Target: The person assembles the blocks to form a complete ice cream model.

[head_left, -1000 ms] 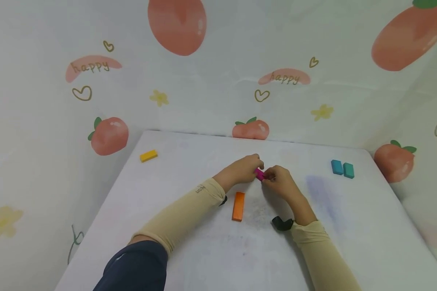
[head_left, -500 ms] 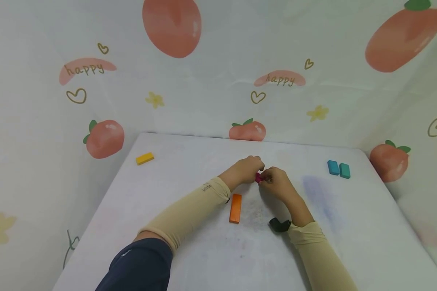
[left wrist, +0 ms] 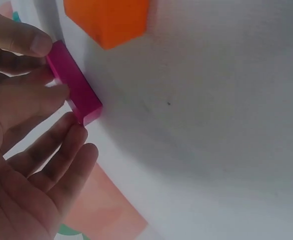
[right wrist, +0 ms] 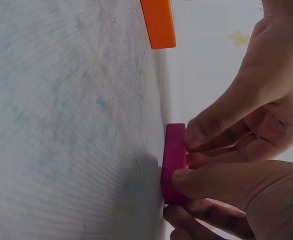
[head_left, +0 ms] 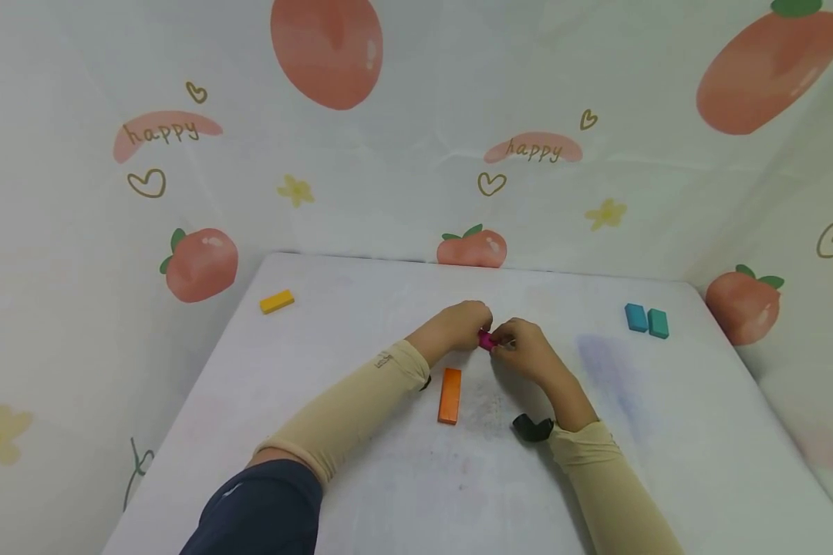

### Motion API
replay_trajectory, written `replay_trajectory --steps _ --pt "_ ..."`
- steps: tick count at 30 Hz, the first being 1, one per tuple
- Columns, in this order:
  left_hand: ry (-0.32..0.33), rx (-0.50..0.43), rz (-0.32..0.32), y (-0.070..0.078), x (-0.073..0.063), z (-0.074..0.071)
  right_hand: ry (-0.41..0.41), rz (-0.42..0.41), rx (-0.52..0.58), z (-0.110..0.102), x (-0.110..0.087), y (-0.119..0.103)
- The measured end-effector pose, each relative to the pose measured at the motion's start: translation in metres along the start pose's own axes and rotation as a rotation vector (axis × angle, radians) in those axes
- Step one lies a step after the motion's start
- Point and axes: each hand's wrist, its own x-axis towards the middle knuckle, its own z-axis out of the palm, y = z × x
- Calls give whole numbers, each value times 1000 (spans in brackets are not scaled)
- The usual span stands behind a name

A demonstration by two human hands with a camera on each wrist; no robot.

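Note:
Both hands work on one small magenta block [head_left: 486,341], held low over the white table just beyond its middle. My left hand [head_left: 458,325] pinches the left end, with the thumb on the side of the block and the fingertips at its end, as the left wrist view shows. At the other end my right hand [head_left: 527,348] grips the same block, its thumb pressed against the face in the right wrist view. An orange block [head_left: 449,396] lies apart on the table, nearer the body and a little to the left.
A yellow block [head_left: 277,301] lies at the far left of the table [head_left: 361,493]. Towards the far right a blue block [head_left: 635,317] sits beside a teal block [head_left: 658,324]. Behind the table hangs a fruit-patterned backdrop [head_left: 389,177].
The magenta block has shifted slightly left and towards the body. My left fingers have come down over its end, while the right hand keeps its grip. The other blocks have stayed put.

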Motion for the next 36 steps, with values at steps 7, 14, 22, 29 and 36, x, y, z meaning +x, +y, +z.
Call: replay_trajectory --steps 7,14,22,29,36 --pt "-1 -15 -36 0 -8 0 -10 -7 18 2 1 -1" --pt "4 -40 -32 -4 -13 1 -13 -1 20 5 1 -3" --pt "17 -84 -25 -12 -17 5 -26 -12 25 9 1 -5" --pt "22 -162 15 -19 -21 11 -38 -21 14 11 1 -10" --pt "35 -212 50 -25 -28 12 -55 -24 7 11 1 -13"
